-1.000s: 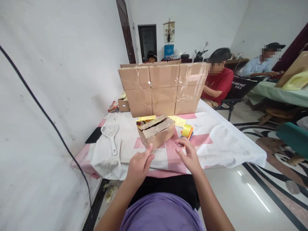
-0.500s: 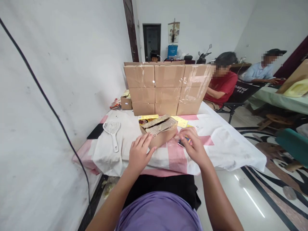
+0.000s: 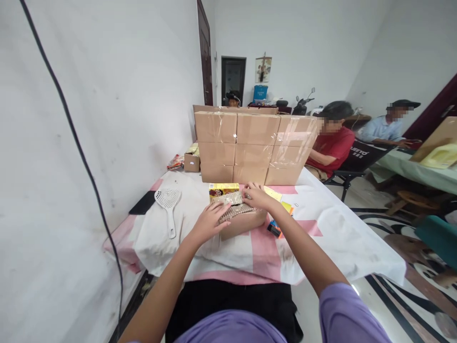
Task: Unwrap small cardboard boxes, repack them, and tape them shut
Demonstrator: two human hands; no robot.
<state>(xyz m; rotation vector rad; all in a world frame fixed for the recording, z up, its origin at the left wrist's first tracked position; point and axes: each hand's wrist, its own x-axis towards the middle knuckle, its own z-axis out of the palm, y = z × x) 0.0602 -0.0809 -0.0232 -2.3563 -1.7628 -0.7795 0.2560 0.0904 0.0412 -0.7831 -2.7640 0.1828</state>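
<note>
Lying beneath both hands point(image 3: 209, 223) point(image 3: 255, 196), cardboard box point(image 3: 246, 224)

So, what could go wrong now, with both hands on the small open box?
The right hand is at the loose flap; it might crease or tear. The left hand only rests on the small open box, so it could slide on the wrinkled cloth. The right forearm may knock the colourful item.

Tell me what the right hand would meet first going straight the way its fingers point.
Probably the small open box's flap, just ahead of the right hand; the yellow packet lies behind, though depth is unclear.
</note>
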